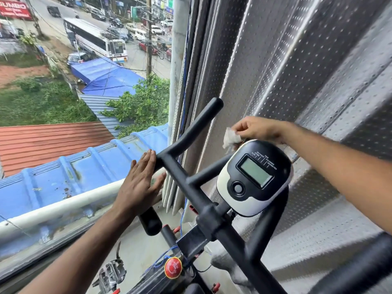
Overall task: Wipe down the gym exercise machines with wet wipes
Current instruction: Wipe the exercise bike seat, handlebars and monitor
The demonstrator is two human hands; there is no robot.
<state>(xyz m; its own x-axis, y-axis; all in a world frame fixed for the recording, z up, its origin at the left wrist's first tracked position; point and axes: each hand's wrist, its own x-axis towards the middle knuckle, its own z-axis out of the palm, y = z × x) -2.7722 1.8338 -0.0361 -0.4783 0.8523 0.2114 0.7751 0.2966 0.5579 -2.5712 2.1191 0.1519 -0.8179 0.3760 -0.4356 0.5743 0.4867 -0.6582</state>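
An exercise bike stands before me with black handlebars [186, 132] and a black-and-white console [254, 177] with a grey screen. My right hand [258, 129] pinches a crumpled white wet wipe [231, 137] at the console's top far edge. My left hand [140, 183] is flat with straight fingers, its fingertips against the left side of the handlebar near the bend.
A red round knob [173, 267] sits low on the bike frame, with a pedal [112, 272] to its left. A large window [63, 102] on the left overlooks roofs and a street. Grey dotted vertical blinds [297, 71] hang close behind the console.
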